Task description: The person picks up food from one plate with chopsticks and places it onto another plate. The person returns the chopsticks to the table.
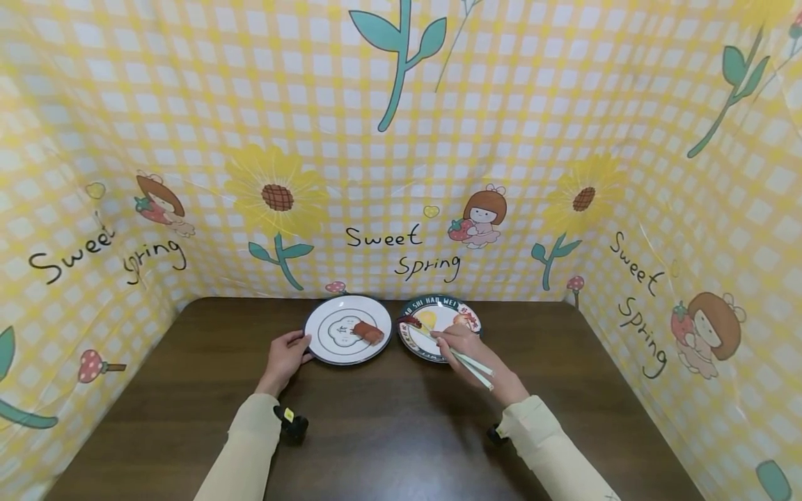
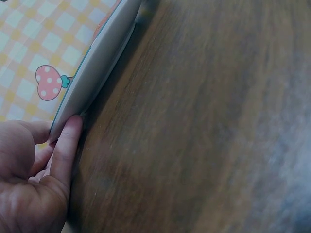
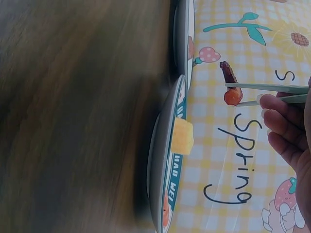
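My left hand [image 1: 285,358] grips the left edge of a white plate [image 1: 322,334] with a dark rim, thumb on top and fingers under the rim. A reddish-brown piece of food [image 1: 368,332] lies on that plate's right half. In my right hand [image 1: 473,353] are pale green chopsticks [image 1: 475,371]. Their tips pinch a dark red octopus tentacle [image 3: 233,92], held above the left side of the second plate [image 1: 434,300], which has a green patterned rim. A yellow block of food [image 3: 182,137] sits on this second plate, partly behind the chopsticks in the head view.
Both plates stand side by side near the back edge of a dark wooden table [image 1: 376,431]. Behind and beside it hangs a yellow checked cloth [image 1: 388,181] with printed flowers and lettering. A pinkish-orange patch [image 1: 462,320] shows at the second plate's right side.
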`<state>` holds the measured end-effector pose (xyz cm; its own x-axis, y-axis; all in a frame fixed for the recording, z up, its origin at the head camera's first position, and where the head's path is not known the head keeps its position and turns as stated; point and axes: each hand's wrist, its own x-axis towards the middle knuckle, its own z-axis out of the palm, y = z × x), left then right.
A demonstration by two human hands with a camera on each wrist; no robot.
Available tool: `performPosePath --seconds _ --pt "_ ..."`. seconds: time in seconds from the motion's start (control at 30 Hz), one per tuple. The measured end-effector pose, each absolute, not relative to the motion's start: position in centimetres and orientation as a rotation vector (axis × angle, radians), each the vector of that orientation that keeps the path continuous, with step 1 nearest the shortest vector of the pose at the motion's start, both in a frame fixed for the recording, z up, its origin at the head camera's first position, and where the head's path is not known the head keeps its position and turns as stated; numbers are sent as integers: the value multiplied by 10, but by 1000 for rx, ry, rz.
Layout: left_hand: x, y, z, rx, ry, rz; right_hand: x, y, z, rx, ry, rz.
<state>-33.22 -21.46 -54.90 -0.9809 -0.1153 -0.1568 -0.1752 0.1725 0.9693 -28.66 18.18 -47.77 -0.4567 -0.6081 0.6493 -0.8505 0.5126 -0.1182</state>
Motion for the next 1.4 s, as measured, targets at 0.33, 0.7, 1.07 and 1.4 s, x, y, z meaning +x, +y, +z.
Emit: performPosePath --seconds 0.33,0.7,1.07,1.4 --pt "-333 -215 -549 -296 2333 1993 -279 167 -476 1143 -2331 596" --pt "-334 -214 -548 -319 2346 1998 -282 152 -483 1190 -2386 675" --pt "-334 -214 -549 -311 2363 1986 -285 139 -488 1231 -2344 661" --pt "-335 -215 -551 -323 2355 1987 -282 126 -484 1250 -2433 702"
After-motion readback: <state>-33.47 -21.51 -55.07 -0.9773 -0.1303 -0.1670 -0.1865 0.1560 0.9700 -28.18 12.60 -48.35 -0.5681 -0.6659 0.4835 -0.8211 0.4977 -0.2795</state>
